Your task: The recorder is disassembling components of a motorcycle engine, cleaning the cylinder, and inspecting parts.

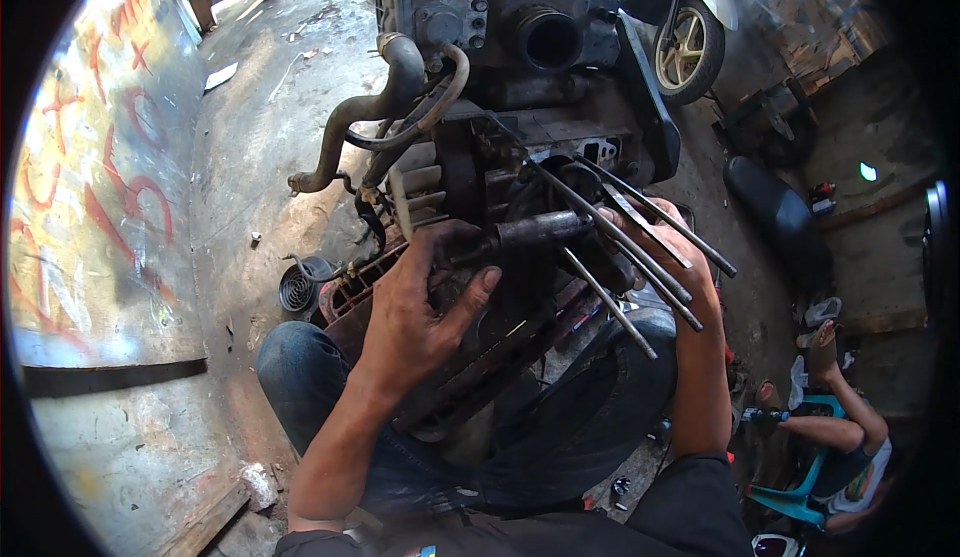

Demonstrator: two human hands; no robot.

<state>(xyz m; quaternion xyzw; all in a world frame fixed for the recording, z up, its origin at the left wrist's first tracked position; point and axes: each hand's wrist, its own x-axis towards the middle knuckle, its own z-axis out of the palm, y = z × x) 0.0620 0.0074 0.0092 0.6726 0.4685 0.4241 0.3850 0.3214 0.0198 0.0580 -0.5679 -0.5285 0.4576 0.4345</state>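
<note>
An open engine block (pixel 540 147), dark and greasy, stands before me with several long bare metal studs (pixel 665 282) jutting toward me and rightward. Among them lies a shiny metal cylinder (pixel 532 227) with a darker left end. My left hand (pixel 420 307) curls its fingers at that dark end, thumb pointing up; exactly what they grip is hidden in shadow. My right hand (pixel 675 242) is closed behind the studs, near the cylinder's right end, its fingertips mostly hidden. Rubber hoses (pixel 375 107) hang at the engine's left, above a cooling-finned section (pixel 422 177).
A painted metal panel (pixel 110 157) walls the left side. A round grey part (pixel 298 287) lies on the concrete floor (pixel 250 117). A scooter wheel (pixel 688 52) and black seat (pixel 775 227) are at right. Another person's bare legs (pixel 830 427) show by a teal plastic chair (pixel 780 497).
</note>
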